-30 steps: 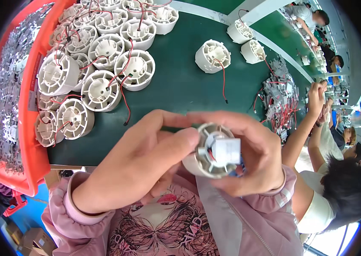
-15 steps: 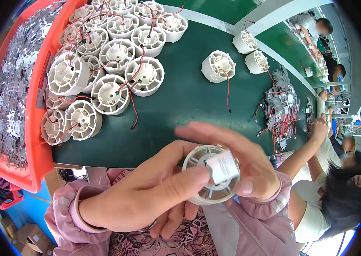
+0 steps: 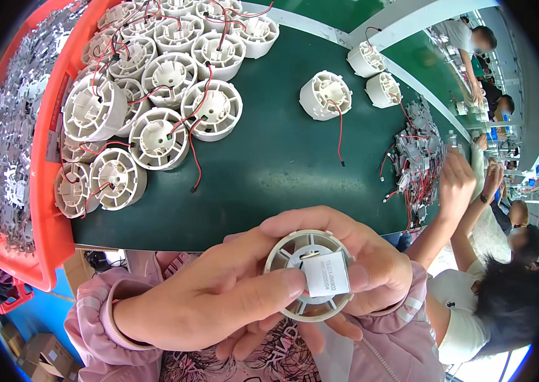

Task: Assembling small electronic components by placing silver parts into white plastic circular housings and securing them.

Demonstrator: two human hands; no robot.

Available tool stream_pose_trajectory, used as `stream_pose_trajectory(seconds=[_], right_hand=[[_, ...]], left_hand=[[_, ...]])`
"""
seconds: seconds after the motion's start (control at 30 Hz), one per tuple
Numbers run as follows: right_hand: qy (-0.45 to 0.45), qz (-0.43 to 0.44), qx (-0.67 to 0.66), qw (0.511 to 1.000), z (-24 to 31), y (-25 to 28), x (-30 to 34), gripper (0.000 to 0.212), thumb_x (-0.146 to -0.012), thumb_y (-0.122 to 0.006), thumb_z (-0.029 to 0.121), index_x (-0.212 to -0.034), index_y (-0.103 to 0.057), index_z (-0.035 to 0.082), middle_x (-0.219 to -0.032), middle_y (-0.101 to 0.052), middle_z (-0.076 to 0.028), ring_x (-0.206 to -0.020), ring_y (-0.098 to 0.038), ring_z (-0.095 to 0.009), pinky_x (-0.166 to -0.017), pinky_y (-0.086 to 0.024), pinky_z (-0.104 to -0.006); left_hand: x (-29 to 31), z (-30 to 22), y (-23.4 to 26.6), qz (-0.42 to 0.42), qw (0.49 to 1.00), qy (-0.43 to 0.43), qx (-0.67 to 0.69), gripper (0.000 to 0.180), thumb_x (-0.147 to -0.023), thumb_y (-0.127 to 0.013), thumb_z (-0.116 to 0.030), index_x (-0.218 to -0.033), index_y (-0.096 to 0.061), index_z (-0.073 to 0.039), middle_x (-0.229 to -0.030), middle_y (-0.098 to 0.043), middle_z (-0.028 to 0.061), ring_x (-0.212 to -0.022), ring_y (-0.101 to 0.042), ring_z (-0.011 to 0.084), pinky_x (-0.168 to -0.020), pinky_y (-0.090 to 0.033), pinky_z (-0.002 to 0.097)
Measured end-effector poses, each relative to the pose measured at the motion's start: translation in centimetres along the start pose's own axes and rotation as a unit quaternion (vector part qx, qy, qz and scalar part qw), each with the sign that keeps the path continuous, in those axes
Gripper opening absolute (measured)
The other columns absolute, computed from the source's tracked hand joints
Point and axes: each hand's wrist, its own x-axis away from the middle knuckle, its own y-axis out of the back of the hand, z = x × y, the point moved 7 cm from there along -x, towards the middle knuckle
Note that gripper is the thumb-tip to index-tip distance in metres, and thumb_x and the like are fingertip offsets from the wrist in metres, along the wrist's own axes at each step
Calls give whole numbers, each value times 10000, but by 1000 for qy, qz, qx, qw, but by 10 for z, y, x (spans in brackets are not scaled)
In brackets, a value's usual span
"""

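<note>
Close to my body, both hands hold a round white plastic housing (image 3: 308, 240) with spokes inside its rim. A small white rectangular block (image 3: 329, 275) with a printed label sits across its open face. My left hand (image 3: 206, 296) wraps the housing from the left, its thumb pressing against the block's left side. My right hand (image 3: 379, 270) closes round the right side, with the thumb at the block's right edge and fingers curled over the top of the rim. Fingertips also show below the housing. What lies under the block is hidden.
Many similar housings (image 3: 158, 137) with red and black leads crowd the green table's (image 3: 263, 184) left side. An orange-red bin (image 3: 46, 153) holds flat metal pieces. Three housings (image 3: 325, 95) stand farther right, near a pile of wired modules (image 3: 417, 159). A co-worker's arm (image 3: 445, 210) reaches in at right.
My right hand has come in from above and closed round the housing's right side. The housing has shifted slightly down and left, and its block is turned a little. The co-worker's hand has moved toward the pile.
</note>
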Motion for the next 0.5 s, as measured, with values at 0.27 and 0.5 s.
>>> stream_pose_trajectory(seconds=[0.27, 0.5], right_hand=[[3, 2, 5, 1000, -2, 2, -7, 733, -803, -590, 217, -1408, -247, -17, -1168, -520, -308, -659, -667, -363, -364, -532, -298], [30, 28, -16, 999, -3, 0, -7, 700, -805, -591, 204, -1389, -288, -35, -1155, -527, -308, -755, -669, -337, -436, -548, -292]], left_hand=[[-2, -8, 0, 17, 998, -34, 40, 576, -929, -545, -304, -1360, -344, 23, -875, -587, 89, -548, -530, 91, -407, -376, 203], [-6, -10, -7, 30, 993, -91, 75, 620, -885, -536, -198, -1397, -278, 40, -984, -598, 115, -570, -544, 104, -423, -408, 201]])
